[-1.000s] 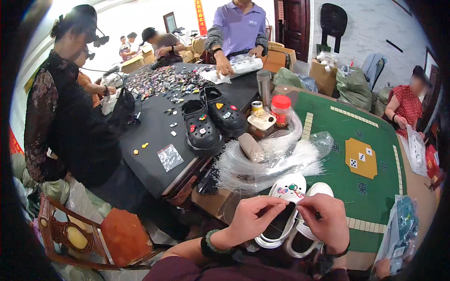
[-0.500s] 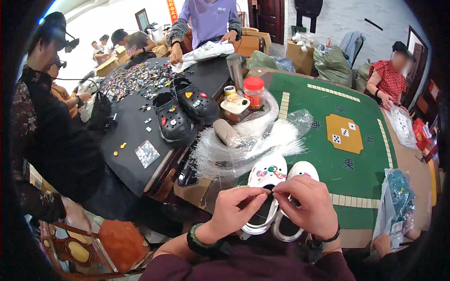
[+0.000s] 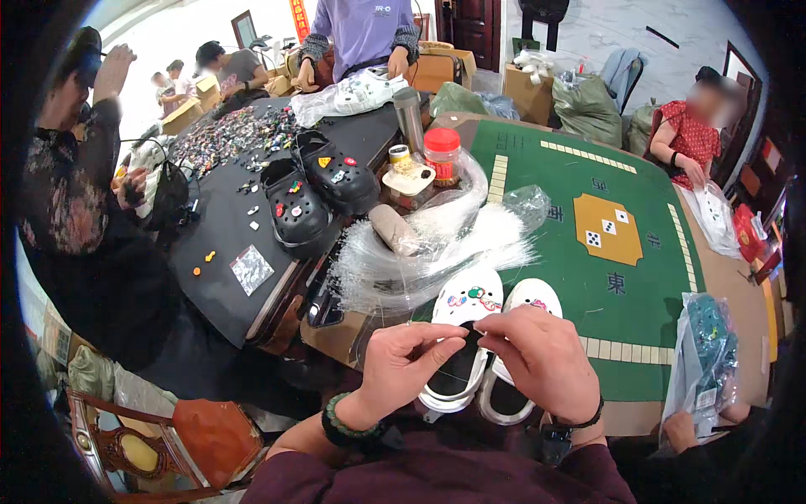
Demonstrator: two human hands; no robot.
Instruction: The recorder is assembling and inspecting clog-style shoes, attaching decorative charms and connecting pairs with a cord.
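My left hand (image 3: pixel 410 359) is pinched, thumb against forefinger, over the opening of a white clog (image 3: pixel 467 292). Close beside it, my right hand (image 3: pixel 544 359) pinches too, the fingertips of both almost meeting. Whatever sits between the fingertips is too small to make out. Colourful charms decorate the toe of that clog. A second white clog (image 3: pixel 532 293) stands to its right, partly hidden by my right hand. Just beyond the pair lies a bundle of thin clear plastic strands (image 3: pixel 369 273) in loose plastic film.
Black clogs (image 3: pixel 298 214) with charms stand on the dark table, near many small charms (image 3: pixel 243 130). A red-lidded jar (image 3: pixel 442 155) and a steel tumbler (image 3: pixel 408 118) stand beyond the strands. A bagged teal clog (image 3: pixel 709 344) lies right, with another person's hand (image 3: pixel 680 430) there.
The view has shifted slightly, while my hands keep their pinch over the white clogs. At the left, a person has raised a hand to head height. The person across has moved the white bag.
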